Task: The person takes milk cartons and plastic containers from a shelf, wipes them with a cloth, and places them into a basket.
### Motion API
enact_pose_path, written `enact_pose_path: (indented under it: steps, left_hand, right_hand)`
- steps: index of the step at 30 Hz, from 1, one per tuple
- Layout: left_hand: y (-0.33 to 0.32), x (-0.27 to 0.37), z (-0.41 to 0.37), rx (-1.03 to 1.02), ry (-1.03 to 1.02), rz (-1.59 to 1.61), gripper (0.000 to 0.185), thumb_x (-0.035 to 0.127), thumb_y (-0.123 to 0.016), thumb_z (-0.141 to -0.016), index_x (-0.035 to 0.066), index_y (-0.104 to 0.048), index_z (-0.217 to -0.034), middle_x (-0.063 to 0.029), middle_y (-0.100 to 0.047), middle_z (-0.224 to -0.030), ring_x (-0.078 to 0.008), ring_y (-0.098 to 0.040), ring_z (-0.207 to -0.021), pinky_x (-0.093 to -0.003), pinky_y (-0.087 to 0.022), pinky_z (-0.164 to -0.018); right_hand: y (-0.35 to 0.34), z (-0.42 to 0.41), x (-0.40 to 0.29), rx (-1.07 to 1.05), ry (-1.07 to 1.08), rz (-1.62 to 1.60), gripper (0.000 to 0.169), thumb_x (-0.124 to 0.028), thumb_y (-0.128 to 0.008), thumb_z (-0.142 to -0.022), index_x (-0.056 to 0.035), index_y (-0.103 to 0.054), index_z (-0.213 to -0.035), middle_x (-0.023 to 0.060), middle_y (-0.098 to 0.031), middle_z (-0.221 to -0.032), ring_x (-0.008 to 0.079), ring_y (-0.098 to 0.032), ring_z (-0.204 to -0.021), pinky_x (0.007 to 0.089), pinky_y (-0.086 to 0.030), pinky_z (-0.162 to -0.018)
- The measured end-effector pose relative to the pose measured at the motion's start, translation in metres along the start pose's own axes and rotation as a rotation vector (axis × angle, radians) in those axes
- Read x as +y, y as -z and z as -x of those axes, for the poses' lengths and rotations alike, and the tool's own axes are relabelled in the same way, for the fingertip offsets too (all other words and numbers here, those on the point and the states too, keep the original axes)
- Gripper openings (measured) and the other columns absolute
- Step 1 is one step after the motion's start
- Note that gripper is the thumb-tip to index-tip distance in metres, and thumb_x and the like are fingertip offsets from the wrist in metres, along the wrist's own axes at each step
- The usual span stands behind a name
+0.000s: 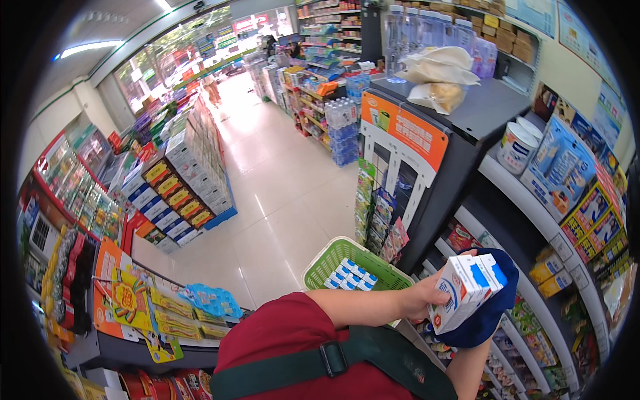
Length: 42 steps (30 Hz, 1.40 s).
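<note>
My left hand (424,298) grips small white milk cartons (457,295) with blue panels, held side by side in front of the right-hand shelves. Its thumb presses the near carton's printed face. Directly behind the cartons is a navy blue cloth item (492,310), perhaps a cap. My right forearm (467,367) rises to this cloth from below, and the cloth and cartons hide the right hand. Below my left forearm a green plastic shopping basket (312,272) with a pale rim stands on the floor. Several similar white-and-blue cartons (350,275) sit in it.
Shelves (537,345) of packaged goods curve along the right. A dark cabinet end (450,165) with hanging snack packets (365,200) stands ahead. Stacked drink cases (175,195) line the aisle's left side. Candy packs (172,312) hang at lower left. Tiled floor (270,200) leads to the entrance.
</note>
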<state>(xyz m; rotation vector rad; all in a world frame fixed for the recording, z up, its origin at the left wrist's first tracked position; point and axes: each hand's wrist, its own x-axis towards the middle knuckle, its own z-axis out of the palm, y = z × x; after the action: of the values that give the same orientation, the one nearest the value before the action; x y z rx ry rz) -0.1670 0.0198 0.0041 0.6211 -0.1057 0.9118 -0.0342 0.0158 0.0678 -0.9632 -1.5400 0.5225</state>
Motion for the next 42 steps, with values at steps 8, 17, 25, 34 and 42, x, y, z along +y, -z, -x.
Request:
enact_pose_path:
  steps: [8, 17, 25, 34, 42]
  left_hand:
    - [0.024, -0.014, 0.002, 0.001, 0.053, 0.250, 0.065, 0.032, -0.065, -0.085, 0.007, -0.040, -0.138, -0.0114, -0.051, -0.134, -0.0261, -0.050, -0.123, -0.0400, -0.038, -0.105]
    - [0.019, -0.027, -0.032, -0.032, -0.063, 0.240, 0.060, 0.046, -0.044, -0.094, 0.009, -0.037, -0.141, -0.0105, -0.045, -0.141, -0.0296, -0.044, -0.128, -0.0460, -0.031, -0.109]
    - [0.020, -0.036, -0.051, 0.151, -0.013, -0.013, 0.061, 0.048, -0.039, -0.095, 0.010, -0.036, -0.142, -0.0094, -0.043, -0.142, -0.0291, -0.041, -0.130, -0.0462, -0.027, -0.110]
    - [0.018, -0.011, -0.049, 0.041, 0.240, -0.047, 0.055, 0.027, -0.060, -0.087, 0.003, -0.044, -0.134, -0.0129, -0.057, -0.127, -0.0304, -0.054, -0.117, -0.0472, -0.040, -0.102]
    - [0.021, -0.018, -0.046, 0.286, 0.162, 0.039, 0.058, 0.025, -0.060, -0.086, 0.003, -0.039, -0.135, -0.0140, -0.056, -0.126, -0.0295, -0.056, -0.113, -0.0441, -0.042, -0.100]
  right_hand:
    - [-0.005, 0.022, 0.027, 0.029, -0.172, -0.416, 0.035, -0.018, -0.050, -0.095, -0.0022, -0.047, -0.125, 0.0102, -0.058, -0.114, 0.0220, -0.057, -0.106, 0.0331, -0.045, -0.093]
    - [0.020, 0.042, 0.030, 0.131, 0.000, 0.009, 0.063, -0.021, -0.068, -0.080, 0.0044, -0.042, -0.132, 0.0199, -0.052, -0.128, 0.0317, -0.053, -0.118, 0.0365, -0.040, -0.100]
    - [0.041, 0.061, 0.049, 0.291, 0.038, 0.232, 0.022, -0.001, -0.065, -0.080, 0.0024, -0.064, -0.101, 0.0174, -0.068, -0.098, 0.0262, -0.069, -0.086, 0.0311, -0.052, -0.077]
    - [0.080, 0.047, 0.011, 0.047, -0.216, 0.361, 0.038, -0.015, -0.071, -0.070, -0.0012, -0.054, -0.101, 0.0141, -0.059, -0.097, 0.0256, -0.059, -0.086, 0.0314, -0.048, -0.074]
    - [0.041, 0.070, 0.024, -0.214, 0.238, 0.457, 0.040, -0.018, -0.062, -0.082, -0.0057, -0.054, -0.119, 0.0189, -0.053, -0.122, 0.0366, -0.050, -0.113, 0.0421, -0.039, -0.096]
